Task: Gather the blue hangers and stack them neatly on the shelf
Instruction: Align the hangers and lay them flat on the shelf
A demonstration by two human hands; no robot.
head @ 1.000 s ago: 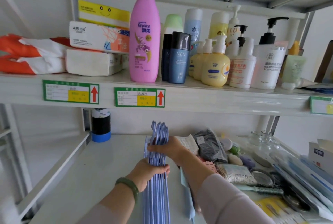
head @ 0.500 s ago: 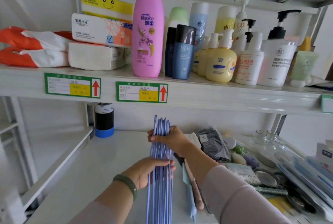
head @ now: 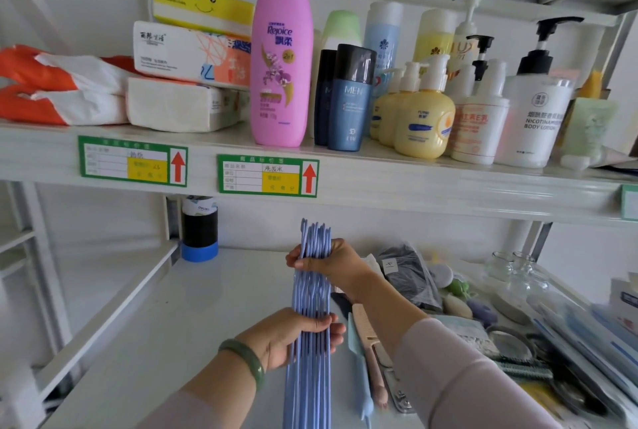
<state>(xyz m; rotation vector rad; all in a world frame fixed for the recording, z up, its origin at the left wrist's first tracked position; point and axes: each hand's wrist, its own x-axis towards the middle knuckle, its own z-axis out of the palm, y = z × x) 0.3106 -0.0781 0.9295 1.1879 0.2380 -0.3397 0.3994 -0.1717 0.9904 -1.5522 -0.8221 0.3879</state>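
Observation:
A tight bundle of several blue hangers (head: pixel 310 294) stands on edge above the white lower shelf (head: pixel 193 318), its hooks pointing away from me. My right hand (head: pixel 331 264) is wrapped over the bundle near the hook end. Nearer to me, my left hand (head: pixel 293 335), with a green bangle on the wrist, clasps the bundle's middle from the left. The bundle's near end runs out of the frame's bottom edge.
A black and blue tape roll stack (head: pixel 199 228) stands at the lower shelf's back left. Combs (head: pixel 366 359), packets and small items crowd the shelf's right half. The upper shelf (head: pixel 414 183) carries a pink shampoo bottle (head: pixel 280 59), lotion bottles and tissue packs.
Both hands have stayed closed on the hanger bundle, which now sits slightly higher and straighter. My view has tilted a little upward.

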